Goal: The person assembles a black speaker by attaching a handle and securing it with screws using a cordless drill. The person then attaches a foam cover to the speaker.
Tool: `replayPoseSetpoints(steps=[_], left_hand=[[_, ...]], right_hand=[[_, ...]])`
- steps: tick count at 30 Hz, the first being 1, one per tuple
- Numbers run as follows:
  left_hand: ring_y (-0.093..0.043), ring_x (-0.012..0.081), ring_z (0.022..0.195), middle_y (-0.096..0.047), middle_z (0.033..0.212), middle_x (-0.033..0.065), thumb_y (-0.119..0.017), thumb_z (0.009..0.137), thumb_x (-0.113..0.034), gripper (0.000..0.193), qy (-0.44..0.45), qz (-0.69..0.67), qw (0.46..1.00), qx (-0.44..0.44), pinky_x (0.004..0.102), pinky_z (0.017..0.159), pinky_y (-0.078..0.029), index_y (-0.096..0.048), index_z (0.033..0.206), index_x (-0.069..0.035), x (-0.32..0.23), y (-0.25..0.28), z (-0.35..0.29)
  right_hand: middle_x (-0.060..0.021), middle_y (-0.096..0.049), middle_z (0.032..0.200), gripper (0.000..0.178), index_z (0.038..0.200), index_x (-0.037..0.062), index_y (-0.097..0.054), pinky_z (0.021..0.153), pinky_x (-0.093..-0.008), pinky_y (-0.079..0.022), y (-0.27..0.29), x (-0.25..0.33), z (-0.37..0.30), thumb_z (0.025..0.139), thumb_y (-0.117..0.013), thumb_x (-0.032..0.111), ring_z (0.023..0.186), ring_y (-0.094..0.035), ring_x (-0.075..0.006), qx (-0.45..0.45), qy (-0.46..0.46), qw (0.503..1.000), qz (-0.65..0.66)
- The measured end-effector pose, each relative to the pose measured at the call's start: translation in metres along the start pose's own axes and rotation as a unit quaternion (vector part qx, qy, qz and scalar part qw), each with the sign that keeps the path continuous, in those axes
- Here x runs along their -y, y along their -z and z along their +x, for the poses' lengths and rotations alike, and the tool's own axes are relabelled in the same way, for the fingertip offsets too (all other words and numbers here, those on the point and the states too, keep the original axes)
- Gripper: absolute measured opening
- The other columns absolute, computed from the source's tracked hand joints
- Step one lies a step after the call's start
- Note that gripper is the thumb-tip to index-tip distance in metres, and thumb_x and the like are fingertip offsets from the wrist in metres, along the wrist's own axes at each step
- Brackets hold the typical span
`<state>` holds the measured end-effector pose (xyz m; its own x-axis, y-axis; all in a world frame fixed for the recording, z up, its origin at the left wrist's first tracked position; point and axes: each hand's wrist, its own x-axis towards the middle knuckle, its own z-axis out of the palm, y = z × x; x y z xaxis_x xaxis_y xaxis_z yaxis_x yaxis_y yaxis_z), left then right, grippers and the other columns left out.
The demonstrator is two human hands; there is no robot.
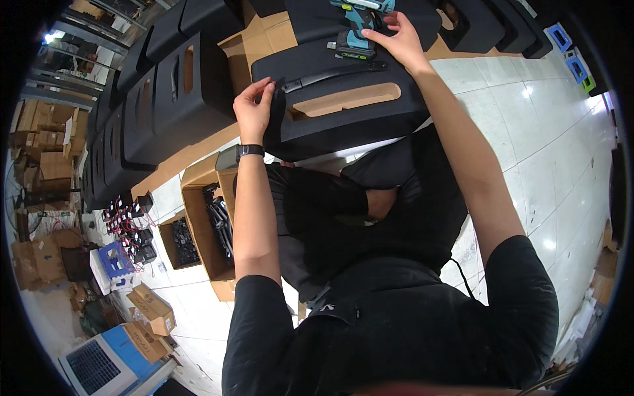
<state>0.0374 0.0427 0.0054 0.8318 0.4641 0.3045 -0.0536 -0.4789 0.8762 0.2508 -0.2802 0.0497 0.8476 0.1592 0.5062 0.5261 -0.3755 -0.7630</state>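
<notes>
Both checked: left hand (253, 111) fingertips together beside handle (314, 80); right hand (403, 45) at drill (357, 31), grip unclear. I advise driving square.

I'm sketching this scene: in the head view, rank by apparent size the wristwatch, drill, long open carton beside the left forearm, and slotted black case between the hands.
Largest to smallest:
1. Slotted black case
2. Long open carton, partly hidden
3. Drill, at the picture's top edge
4. Wristwatch
</notes>
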Motion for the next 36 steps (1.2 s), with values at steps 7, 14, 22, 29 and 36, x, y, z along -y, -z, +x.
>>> replayPoseSetpoints(steps=[7,14,22,29,36], left_hand=[[-0.071,0.0109,0.094,-0.082,0.105,0.0083,-0.08,0.098,-0.017,0.025,-0.013,0.06,0.998,0.013,0.0268,0.089,-0.053,-0.081,0.119,-0.003,-0.001,-0.012,-0.004],[-0.075,0.0296,0.092,-0.079,0.099,0.0125,-0.081,0.091,-0.014,0.019,-0.083,0.111,0.99,-0.013,0.0353,0.087,-0.056,-0.083,0.11,-0.009,-0.001,-0.017,-0.006],[-0.072,0.0299,0.091,-0.076,0.097,0.0116,-0.076,0.093,-0.011,0.016,-0.207,0.25,0.946,0.015,0.0375,0.082,-0.057,-0.082,0.107,-0.008,-0.041,-0.017,-0.006],[-0.069,0.0321,0.085,-0.071,0.091,0.0162,-0.071,0.093,0.0,0.019,-0.208,0.195,0.957,0.048,0.0393,0.08,-0.054,-0.079,0.11,0.002,-0.019,-0.015,-0.003],[-0.067,0.0265,0.09,-0.068,0.093,0.0128,-0.073,0.098,-0.007,0.019,-0.145,0.145,0.978,0.043,0.0361,0.083,-0.052,-0.078,0.112,0.005,-0.031,-0.031,-0.011]], right_hand=[[-0.0065,-0.072,0.127,0.054,0.135,0.0024,-0.064,0.098,-0.0364,-0.057,-0.008,0.016,0.019,0.086,-0.087,0.004,0.114,-0.066,-0.0163,0.155,-0.063,0.939,0.299],[-0.006,-0.073,0.123,0.053,0.133,0.0041,-0.066,0.092,-0.036,-0.059,-0.026,0.011,0.026,0.085,-0.089,0.009,0.106,-0.069,-0.0154,0.14,0.007,0.946,0.291],[-0.0068,-0.074,0.131,0.066,0.132,0.0064,-0.069,0.11,-0.0383,-0.051,-0.015,0.035,0.032,0.076,-0.097,0.026,0.122,-0.067,-0.0196,0.121,0.032,0.976,0.179],[-0.0084,-0.073,0.13,0.054,0.131,0.0081,-0.071,0.111,-0.0349,-0.048,-0.056,0.017,0.055,0.086,-0.089,0.032,0.126,-0.064,-0.0232,0.24,0.003,0.951,0.195],[-0.0052,-0.077,0.123,0.04,0.13,0.0175,-0.075,0.105,-0.0309,-0.048,-0.031,0.026,0.044,0.09,-0.079,0.023,0.116,-0.066,-0.0162,0.262,-0.052,0.945,0.189]])
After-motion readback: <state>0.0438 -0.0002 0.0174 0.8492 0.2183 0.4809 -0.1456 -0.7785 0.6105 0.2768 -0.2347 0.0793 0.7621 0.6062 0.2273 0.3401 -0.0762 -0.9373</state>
